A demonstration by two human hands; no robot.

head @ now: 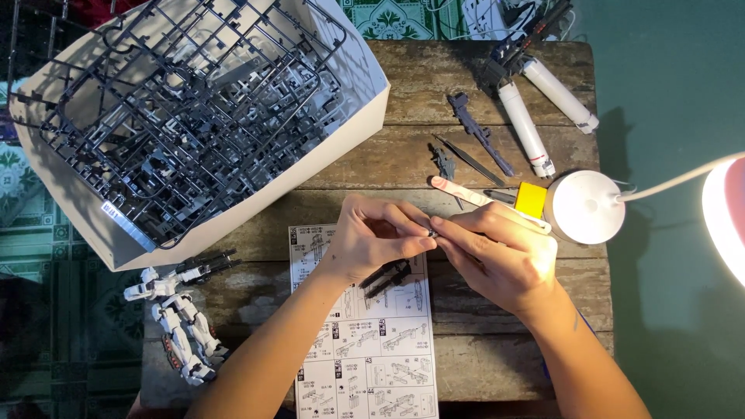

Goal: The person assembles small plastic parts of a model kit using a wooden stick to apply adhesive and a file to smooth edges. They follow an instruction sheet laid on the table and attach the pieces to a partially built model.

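Here, seen from above, two bare hands meet at the centre of a worn wooden tabletop (497,357). The left hand (371,237) and right hand (500,252) come together fingertip to fingertip, both pinched shut on a tiny dark model part (432,231), too small to tell its shape. The part sits just above the top edge of a printed instruction sheet (365,349) w/ line diagrams, which lies flat on the tabletop btwn the forearms. A small dark assembled piece (386,275) rests on the sheet, just under the left hand.

Upper left: a white cardboard box (365,116), tilted, full of dark grey plastic part frames (186,109). Below the box, at the tabletop's left edge, lies a white and dark robot figure (178,318), partly built.

Behind the hands: a pale sanding stick (458,192) w/ a yellow block (531,199) beside it, a pair of tweezers (469,159), a small grey-blue model piece (444,164), and a longer blue-grey gun-shaped piece (481,133). Farther back right, two white marker-like tubes (543,109) lie side by side, near a dark tool at the tabletop's far edge.

Right of the hands: the round white base of a desk lamp (584,206), touching the yellow block; its lit head (725,217) glows at the right edge of the view. Floor around is teal, w/ patterned tile at left.
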